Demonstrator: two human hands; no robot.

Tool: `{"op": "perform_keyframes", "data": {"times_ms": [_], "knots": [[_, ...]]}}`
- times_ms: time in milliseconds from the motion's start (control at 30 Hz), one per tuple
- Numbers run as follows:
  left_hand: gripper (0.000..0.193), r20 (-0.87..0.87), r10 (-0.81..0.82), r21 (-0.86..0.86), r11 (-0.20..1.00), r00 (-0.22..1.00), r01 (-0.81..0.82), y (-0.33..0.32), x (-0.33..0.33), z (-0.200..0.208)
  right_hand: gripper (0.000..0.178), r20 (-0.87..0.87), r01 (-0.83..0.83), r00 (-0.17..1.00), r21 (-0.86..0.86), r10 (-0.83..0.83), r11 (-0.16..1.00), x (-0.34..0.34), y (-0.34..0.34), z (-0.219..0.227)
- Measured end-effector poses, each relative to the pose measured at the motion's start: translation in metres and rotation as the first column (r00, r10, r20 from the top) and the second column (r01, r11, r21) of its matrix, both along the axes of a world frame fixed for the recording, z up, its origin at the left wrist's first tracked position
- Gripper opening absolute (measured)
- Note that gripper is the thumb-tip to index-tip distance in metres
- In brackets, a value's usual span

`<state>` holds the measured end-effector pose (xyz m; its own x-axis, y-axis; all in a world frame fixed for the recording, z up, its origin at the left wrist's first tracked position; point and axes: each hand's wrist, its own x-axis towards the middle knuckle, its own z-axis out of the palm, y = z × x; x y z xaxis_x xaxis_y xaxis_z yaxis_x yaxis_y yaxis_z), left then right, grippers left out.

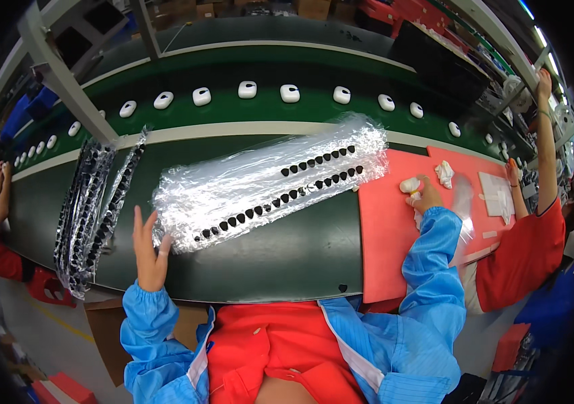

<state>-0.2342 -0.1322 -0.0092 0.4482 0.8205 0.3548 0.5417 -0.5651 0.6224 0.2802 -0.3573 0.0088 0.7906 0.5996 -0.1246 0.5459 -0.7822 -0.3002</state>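
Observation:
My left hand (pixel 150 254) has its fingers stretched out and apart, with nothing in them. It is beside the left end of a clear, shiny plastic sheet (pixel 216 185) that bears two rows of small black pieces (pixel 250 213). Over a red mat (pixel 388 249), my right hand (pixel 427 198) is closed on a small whitish rounded thing (pixel 409 184), whose exact kind I cannot make out. A crumpled white cloth or tissue (pixel 444 173) lies just right of that hand.
More plastic strips with black pieces (pixel 85 209) are piled at the left. White rounded cases (pixel 248 89) stand in a line on the green conveyor belt (pixel 219 121) beyond. A co-worker in a red shirt (pixel 526 249) is at the right, near a white sheet (pixel 495 195); another person's arm shows far left.

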Motion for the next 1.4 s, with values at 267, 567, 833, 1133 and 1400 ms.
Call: {"op": "perform_keyframes", "data": {"times_ms": [267,567,833,1133,1400], "knots": [[0.046,-0.343,-0.091,0.027,0.994,0.935,0.107,0.044,0.049,-0.016,0.057,0.029,0.012,0.999,0.354,-0.024,0.935,-0.014,0.003,-0.004],[0.043,-0.303,-0.119,0.081,0.985,0.946,0.15,0.065,0.056,-0.036,0.025,-0.268,-0.099,0.954,0.141,0.134,0.985,-0.092,0.053,0.04],[0.043,-0.304,-0.136,0.085,0.982,0.943,0.169,0.065,0.057,-0.041,0.029,-0.371,-0.438,0.81,0.134,0.455,0.889,-0.153,-0.018,0.021],[0.044,-0.33,-0.118,0.101,0.982,0.936,0.159,0.064,0.052,-0.043,0.033,-0.442,-0.423,0.8,0.063,0.405,0.904,-0.201,-0.034,0.002],[0.047,-0.356,-0.15,0.071,0.98,0.922,0.187,0.059,0.048,-0.03,0.026,-0.853,-0.027,0.391,0.365,0.346,0.931,-0.151,-0.017,0.034]]}}
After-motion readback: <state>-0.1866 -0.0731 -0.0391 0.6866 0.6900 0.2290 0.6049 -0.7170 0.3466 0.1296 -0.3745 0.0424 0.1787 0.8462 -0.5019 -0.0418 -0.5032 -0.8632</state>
